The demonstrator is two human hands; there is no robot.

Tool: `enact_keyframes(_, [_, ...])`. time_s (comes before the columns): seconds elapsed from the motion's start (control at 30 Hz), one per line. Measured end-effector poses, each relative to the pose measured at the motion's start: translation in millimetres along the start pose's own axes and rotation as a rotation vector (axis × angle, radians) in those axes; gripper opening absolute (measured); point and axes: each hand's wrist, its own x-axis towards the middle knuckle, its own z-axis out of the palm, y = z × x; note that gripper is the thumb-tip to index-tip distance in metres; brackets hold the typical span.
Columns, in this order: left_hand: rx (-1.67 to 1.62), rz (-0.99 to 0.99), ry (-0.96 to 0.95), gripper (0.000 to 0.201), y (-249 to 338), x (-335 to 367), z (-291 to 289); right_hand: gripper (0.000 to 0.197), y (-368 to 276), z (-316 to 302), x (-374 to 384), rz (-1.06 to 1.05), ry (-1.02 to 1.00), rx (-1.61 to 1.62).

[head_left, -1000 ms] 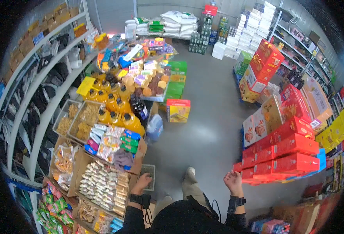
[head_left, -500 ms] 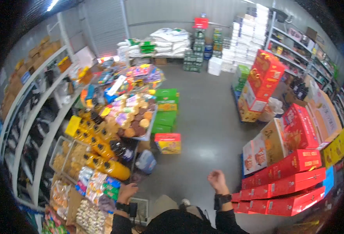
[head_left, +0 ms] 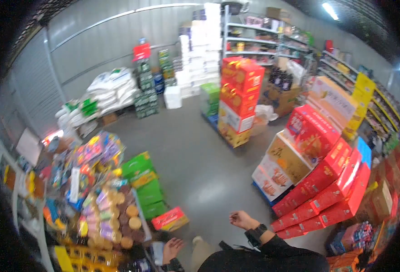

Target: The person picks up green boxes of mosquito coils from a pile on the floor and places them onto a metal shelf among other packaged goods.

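Carton (head_left: 169,220), cardboard, oblong, red and yellow: one, on smooth grey floor (head_left: 200,177), near the left hand (head_left: 173,249). Boxes (head_left: 331,190), glossy, red, slab-like: several, stacked right of the right hand (head_left: 243,220) (too overlapped for me, standing here, to count). Hands, two: both released; left fingers loosely extended, right fingers half-curled, right forearm (head_left: 277,245) angled inward.

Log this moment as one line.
left hand: empty, near red-topped box | right hand: empty, left of stacked red boxes | rear: white sacks
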Motion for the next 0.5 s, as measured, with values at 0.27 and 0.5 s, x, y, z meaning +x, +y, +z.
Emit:
enact_keyframes(0.27, [0.441,0.078,0.119,0.018,134.4,119.2,86.4,0.019,-87.7,96.5,17.3,-0.288,-0.246,-0.169])
enact_keyframes(0.5, [0.517,-0.014,0.061,0.021,140.2,228.3,159.4,0.017,-176.8,31.4,46.8,-0.403,0.068,0.141])
